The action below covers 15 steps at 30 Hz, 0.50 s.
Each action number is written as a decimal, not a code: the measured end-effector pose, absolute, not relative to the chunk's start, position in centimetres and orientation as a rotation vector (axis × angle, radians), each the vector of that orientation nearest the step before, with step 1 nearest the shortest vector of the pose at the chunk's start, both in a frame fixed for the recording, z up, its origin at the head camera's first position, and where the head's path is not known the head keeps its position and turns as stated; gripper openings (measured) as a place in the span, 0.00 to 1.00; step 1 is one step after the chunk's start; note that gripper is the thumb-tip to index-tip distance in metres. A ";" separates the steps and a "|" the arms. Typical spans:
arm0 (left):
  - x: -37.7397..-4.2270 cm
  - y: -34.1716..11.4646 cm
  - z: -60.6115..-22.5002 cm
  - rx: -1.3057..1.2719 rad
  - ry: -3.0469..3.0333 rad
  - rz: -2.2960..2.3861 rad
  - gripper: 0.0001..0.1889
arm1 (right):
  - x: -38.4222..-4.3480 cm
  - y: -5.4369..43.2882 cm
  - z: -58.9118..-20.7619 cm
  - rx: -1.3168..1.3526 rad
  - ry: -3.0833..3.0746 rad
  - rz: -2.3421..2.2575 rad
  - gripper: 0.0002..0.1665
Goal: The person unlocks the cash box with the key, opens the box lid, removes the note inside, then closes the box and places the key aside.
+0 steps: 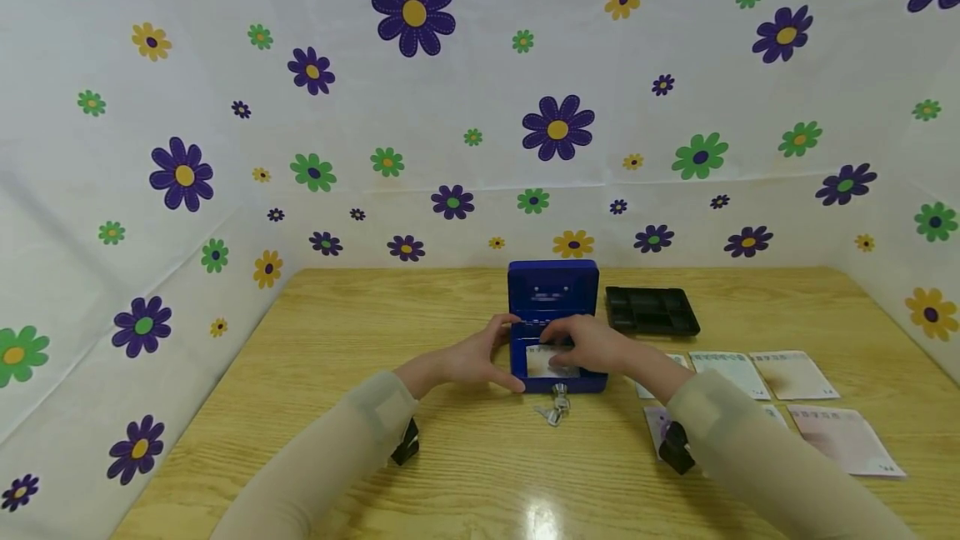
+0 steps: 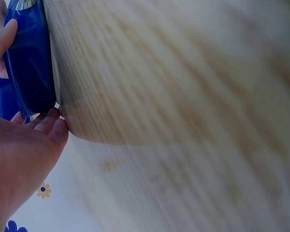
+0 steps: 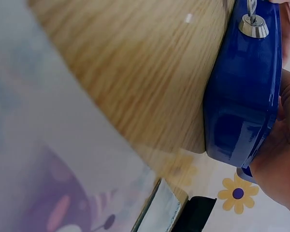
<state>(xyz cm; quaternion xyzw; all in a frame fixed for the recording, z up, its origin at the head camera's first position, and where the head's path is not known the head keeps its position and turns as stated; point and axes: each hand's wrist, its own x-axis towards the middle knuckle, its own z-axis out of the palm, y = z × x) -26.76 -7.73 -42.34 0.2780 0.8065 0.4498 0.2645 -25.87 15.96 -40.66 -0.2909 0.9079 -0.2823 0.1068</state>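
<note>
A blue cash box [image 1: 592, 383] stands on the table with its lid [image 1: 553, 277] raised at the back. My left hand [image 1: 472, 357] holds the box's left side, thumb at the front corner and fingers farther back. In the left wrist view, the fingertips [image 2: 50, 121] bend round the box corner. My right hand [image 1: 596, 344] reaches over the right wall into the box. Its fingers and thumb are spread over a printed paper note [image 1: 542, 363] lying inside; the hand partly hides it. Keys [image 1: 555, 415] hang from the lock on the front.
A black compartment tray [image 1: 652, 311] lies to the right of the box. Several printed notes lie on the table at the right, including a pinkish one [image 1: 843, 440] and a greenish one [image 1: 727, 373]. A flowered white sheet [image 1: 465, 90] stands behind the table.
</note>
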 end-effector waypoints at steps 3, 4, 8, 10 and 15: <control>-26.8 -7.7 -42.3 0.745 2.183 1.213 0.48 | -25.8 15.9 -40.7 -0.850 2.666 -0.837 0.19; -26.8 -7.7 -42.3 0.742 2.183 1.214 0.48 | -25.8 15.9 -40.7 -0.848 2.664 -0.842 0.18; -26.7 -7.7 -42.2 0.733 2.175 1.219 0.48 | -25.8 15.9 -40.6 -0.850 2.661 -0.850 0.18; -26.7 -7.7 -42.2 0.736 2.170 1.224 0.48 | -25.8 15.9 -40.7 -0.844 2.657 -0.851 0.18; -26.6 -7.7 -42.1 0.745 2.161 1.228 0.48 | -26.0 15.8 -40.8 -0.851 2.650 -0.875 0.18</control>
